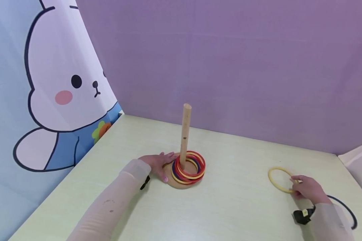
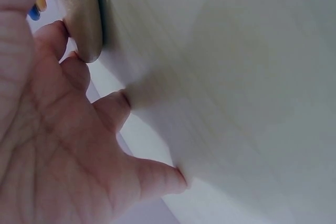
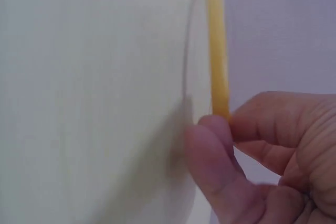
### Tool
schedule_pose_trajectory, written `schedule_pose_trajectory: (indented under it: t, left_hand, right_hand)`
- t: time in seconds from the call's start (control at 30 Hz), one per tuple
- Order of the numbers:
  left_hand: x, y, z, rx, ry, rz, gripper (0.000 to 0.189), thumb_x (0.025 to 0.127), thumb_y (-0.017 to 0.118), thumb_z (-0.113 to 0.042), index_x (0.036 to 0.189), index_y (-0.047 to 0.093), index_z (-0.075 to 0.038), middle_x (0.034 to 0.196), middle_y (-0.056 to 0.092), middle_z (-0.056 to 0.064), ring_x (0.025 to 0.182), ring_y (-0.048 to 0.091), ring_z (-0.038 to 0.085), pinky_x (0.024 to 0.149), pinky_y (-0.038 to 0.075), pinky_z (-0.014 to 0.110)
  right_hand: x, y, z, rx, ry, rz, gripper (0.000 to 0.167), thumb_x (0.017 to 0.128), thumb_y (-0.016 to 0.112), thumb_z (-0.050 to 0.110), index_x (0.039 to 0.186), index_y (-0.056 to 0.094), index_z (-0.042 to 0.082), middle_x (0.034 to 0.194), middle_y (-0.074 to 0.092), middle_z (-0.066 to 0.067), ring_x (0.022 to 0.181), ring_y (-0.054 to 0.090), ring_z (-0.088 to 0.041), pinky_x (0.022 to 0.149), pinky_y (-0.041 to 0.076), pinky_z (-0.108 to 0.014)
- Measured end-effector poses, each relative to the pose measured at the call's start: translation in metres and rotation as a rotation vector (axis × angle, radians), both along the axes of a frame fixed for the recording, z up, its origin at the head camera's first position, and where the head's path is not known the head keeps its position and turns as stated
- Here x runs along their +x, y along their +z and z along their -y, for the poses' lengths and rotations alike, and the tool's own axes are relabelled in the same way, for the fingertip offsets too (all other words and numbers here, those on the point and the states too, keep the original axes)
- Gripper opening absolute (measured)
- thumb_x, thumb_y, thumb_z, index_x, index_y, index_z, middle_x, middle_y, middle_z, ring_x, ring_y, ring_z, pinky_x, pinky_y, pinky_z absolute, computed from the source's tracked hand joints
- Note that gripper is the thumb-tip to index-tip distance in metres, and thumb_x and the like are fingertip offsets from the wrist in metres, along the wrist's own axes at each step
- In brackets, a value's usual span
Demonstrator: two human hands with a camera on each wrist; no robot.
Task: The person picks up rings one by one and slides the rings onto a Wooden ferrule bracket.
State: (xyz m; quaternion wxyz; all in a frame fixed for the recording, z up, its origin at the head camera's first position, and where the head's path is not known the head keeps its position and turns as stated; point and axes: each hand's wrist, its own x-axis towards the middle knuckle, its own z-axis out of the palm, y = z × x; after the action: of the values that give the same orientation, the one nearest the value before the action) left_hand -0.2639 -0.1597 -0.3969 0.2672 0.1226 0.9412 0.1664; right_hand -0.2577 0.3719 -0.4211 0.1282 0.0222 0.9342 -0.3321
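Note:
A round wooden base (image 1: 169,174) carries an upright wooden peg (image 1: 185,134). Around the peg's foot lies a loose pile of red, yellow and blue rings (image 1: 200,167). My left hand (image 1: 157,164) rests at the left side of the base, thumb and fingers spread. In the left wrist view its fingertips touch the table and the edge of the base (image 2: 84,30). Far to the right, my right hand (image 1: 308,188) pinches a yellow ring (image 1: 273,182) between thumb and fingers. The right wrist view has this yellow ring (image 3: 218,51) edge-on, just over the table.
A dark blue ring (image 1: 351,212) lies on the pale table (image 1: 235,201) at the right, partly hidden by my right forearm. A purple cloth (image 1: 229,73) hangs behind the table, and a cloth with a cartoon animal (image 1: 57,110) hangs at the left.

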Motion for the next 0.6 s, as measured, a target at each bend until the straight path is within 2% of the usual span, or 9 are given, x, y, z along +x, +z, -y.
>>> schedule_pose_trajectory:
  t: [0.2,0.3,0.6]
  left_hand:
    - [0.0,0.001,-0.001,0.009,-0.001,0.007,0.106,0.069,0.085,-0.036,0.153,0.021,-0.032,0.16,0.014,-0.007,0.146,0.008,0.027,0.108,0.02,0.061]
    - [-0.001,0.001,-0.001,-0.003,0.005,0.009,0.106,0.069,0.085,-0.038,0.153,0.02,-0.034,0.16,0.014,-0.006,0.146,0.008,0.026,0.108,0.02,0.061]
    - [0.002,0.0,-0.002,-0.023,0.007,-0.006,0.106,0.069,0.084,-0.04,0.153,0.02,-0.034,0.16,0.015,-0.005,0.146,0.01,0.026,0.108,0.022,0.061]
  right_hand:
    - [0.0,0.004,0.004,-0.059,-0.029,0.032,0.051,0.087,0.053,-0.003,0.13,0.033,-0.023,0.081,0.059,-0.009,0.068,0.059,-0.013,0.061,0.054,-0.026]
    - [0.001,0.008,0.008,-0.075,-0.009,0.006,0.052,0.089,0.051,-0.004,0.132,0.03,-0.023,0.088,0.056,-0.014,0.072,0.059,-0.012,0.064,0.054,-0.026]
    - [0.007,0.026,0.024,-0.146,0.045,-0.126,0.052,0.093,0.049,-0.001,0.136,0.028,-0.022,0.09,0.059,-0.016,0.071,0.063,-0.006,0.067,0.055,-0.024]
